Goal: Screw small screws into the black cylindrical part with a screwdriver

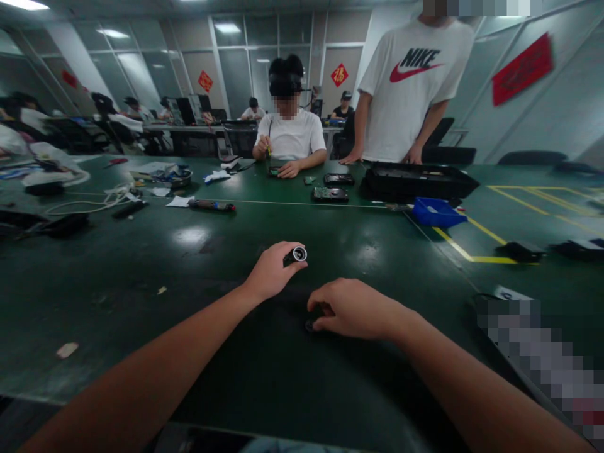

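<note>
My left hand [271, 270] is closed around a short black flashlight [298, 254]. Its round end with a silver ring and a metal contact inside faces me; the rest is hidden by the fingers. Lower and to the right, my right hand [358, 308] hovers low over the table with fingers curved and a gap between thumb and fingertips. A small dark round cap [309, 326] is right at the tip of that thumb; whether they touch I cannot tell.
Across the green table [226, 358], a seated person [290, 135] handles a circuit board. Another person [415, 88] stands beside a black tray [419, 182]. A blue bin [436, 212], opened devices [330, 194], a pen-like tool [212, 206] and cables [101, 200] lie farther off.
</note>
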A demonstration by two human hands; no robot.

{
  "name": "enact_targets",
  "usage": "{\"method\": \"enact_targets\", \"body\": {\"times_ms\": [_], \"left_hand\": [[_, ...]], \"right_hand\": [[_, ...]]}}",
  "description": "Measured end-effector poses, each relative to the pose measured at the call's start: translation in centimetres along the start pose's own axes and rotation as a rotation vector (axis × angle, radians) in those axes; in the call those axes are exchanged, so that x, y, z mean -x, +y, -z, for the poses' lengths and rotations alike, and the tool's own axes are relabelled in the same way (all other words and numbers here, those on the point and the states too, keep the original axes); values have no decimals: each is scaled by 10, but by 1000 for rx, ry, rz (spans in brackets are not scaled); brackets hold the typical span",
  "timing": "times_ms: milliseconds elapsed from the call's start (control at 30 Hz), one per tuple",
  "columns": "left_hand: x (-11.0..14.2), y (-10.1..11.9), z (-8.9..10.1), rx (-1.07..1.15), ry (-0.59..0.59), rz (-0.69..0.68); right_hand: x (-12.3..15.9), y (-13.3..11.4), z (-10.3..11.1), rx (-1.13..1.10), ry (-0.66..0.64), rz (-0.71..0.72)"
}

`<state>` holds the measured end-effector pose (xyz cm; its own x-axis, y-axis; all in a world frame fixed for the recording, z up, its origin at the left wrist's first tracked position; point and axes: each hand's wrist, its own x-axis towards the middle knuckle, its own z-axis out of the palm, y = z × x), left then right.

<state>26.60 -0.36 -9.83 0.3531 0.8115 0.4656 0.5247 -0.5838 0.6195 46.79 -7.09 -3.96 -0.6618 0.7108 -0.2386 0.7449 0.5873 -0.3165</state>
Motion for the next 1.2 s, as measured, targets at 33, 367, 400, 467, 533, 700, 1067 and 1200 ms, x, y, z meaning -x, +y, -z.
{"method": "enact_targets", "body": {"times_ms": [33,367,400,467,533,700,1067,1200], "left_hand": [[0,0,0,3,-1,0],[1,1,0,20,-20,-2],[1,2,0,19,-23,0],[1,3,0,16,-31,5],[1,3,0,12,-34,9],[1,3,-1,13,-30,3],[2,3,-2,18,-46,3],[2,4,-2,16,-46,-6]], "right_hand": [[-3,0,-3,11,-11,5],[-5,-4,-11,-23,7,62],[-5,-3,-11,-38,24,67],[-6,1,-13,-82,44,68],[-8,5,-15,-135,53,42],[-8,7,-13,-177,114,-38],[-8,8,-13,-28,74,44],[-8,8,-15,-22,53,42]]}}
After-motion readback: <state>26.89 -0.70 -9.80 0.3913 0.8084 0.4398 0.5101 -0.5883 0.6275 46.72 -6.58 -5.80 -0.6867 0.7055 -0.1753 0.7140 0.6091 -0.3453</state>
